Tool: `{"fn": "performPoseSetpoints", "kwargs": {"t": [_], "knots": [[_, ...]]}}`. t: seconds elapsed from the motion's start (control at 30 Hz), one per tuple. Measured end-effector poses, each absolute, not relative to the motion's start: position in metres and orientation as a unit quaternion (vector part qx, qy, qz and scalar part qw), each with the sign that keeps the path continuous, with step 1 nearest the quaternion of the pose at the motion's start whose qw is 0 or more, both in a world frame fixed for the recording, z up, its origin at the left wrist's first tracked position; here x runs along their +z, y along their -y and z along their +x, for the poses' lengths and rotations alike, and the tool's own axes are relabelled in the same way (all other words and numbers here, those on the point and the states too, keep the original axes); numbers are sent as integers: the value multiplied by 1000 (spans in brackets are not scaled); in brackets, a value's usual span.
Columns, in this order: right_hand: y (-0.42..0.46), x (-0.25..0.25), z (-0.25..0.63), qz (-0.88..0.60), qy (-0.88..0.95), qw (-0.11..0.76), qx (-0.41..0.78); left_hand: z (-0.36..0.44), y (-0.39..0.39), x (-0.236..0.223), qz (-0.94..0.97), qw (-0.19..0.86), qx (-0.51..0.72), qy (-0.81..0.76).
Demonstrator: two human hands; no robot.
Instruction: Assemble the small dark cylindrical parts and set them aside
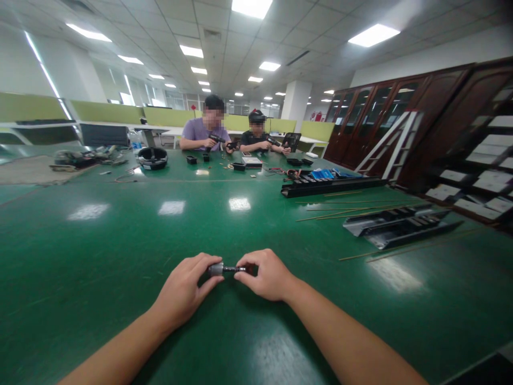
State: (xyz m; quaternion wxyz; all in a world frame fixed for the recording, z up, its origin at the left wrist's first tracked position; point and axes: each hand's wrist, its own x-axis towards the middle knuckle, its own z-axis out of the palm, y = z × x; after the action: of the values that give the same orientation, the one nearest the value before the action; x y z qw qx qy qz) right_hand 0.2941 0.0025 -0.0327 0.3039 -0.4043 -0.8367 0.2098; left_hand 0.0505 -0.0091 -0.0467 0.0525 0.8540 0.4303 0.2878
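Observation:
Just above the green tabletop, my left hand is closed around a short grey metal cylinder, thumb below and fingers above. A thin dark shaft extends from the cylinder toward the right, in line with it. My right hand pinches the far end of this shaft between thumb and fingers. The fingers hide that end, where something dark shows in the palm. I cannot tell whether the cylinder and shaft are one piece.
Black metal channels and thin brass-coloured rods lie to the right. Behind them a longer black rail carries blue pieces. Across the table two people hold power drills. A black headset sits at the far left.

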Motion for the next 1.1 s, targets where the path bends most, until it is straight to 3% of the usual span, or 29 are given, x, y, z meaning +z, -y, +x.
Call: {"fn": "performPoseSetpoints", "kwargs": {"t": [1.1], "knots": [[-5, -31, 298, -415, 831, 307, 205, 48, 8, -45, 836, 72, 306, -449]]}}
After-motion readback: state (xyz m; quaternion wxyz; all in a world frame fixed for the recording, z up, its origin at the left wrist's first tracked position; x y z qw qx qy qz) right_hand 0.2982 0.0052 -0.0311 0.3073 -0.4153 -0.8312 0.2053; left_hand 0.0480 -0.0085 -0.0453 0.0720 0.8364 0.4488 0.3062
